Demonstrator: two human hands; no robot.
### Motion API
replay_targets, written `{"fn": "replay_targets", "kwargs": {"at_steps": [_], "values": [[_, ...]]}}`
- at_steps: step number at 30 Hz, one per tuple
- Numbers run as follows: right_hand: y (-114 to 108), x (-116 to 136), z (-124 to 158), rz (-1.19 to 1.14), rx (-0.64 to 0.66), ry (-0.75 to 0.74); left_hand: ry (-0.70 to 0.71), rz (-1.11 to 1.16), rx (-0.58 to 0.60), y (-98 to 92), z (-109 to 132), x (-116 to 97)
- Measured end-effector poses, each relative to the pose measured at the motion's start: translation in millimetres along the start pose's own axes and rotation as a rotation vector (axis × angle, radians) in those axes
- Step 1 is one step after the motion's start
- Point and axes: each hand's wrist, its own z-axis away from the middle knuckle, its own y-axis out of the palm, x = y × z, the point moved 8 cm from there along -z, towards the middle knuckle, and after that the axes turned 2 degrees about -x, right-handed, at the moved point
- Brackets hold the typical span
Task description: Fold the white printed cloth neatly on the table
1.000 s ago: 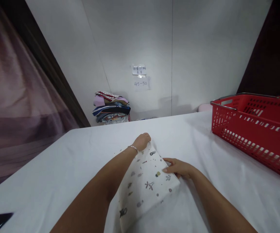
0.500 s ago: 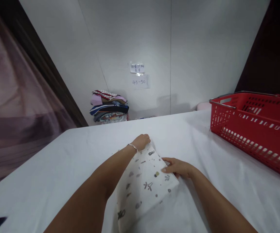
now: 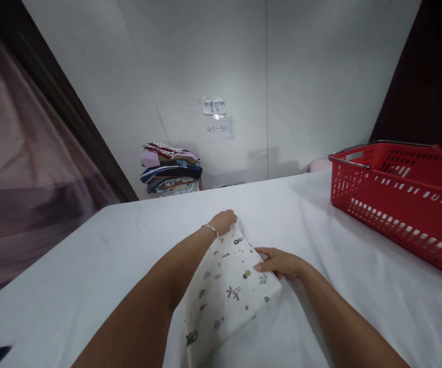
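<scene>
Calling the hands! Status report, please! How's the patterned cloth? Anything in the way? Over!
Left grip on far corner of patterned cloth; right grip pinching its right edge. Cloth lies askew on white-covered table. Red basket off right, not touching cloth.

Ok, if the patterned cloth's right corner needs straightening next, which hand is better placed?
Probably your right hand: it holds the cloth close to that corner, while your left hand is at the cloth's far end.
</scene>
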Motion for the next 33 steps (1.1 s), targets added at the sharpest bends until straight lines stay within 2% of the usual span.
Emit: {"fn": "replay_targets", "kwargs": {"at_steps": [4,7,12,18,28,33], "values": [[2,2,1,-0.021,0.017,-0.012,-0.026,-0.012,0.042,7.9,-1,0],[2,2,1,-0.025,0.018,-0.013,0.005,-0.033,0.069,8.8,-2,-3],[1,1,0,-0.013,0.011,-0.009,0.091,-0.084,0.111,6.0,-4,-11],[0,0,-1,-0.014,0.0,0.003,0.137,-0.098,0.094,-1.3,0,-12],[-1,-1,-2,0.02,0.004,-0.004,0.116,-0.09,0.047,-7.9,0,-10],[0,0,-1,0.014,0.004,-0.01,0.054,-0.054,0.075,-2.5,-9,-6]]}}
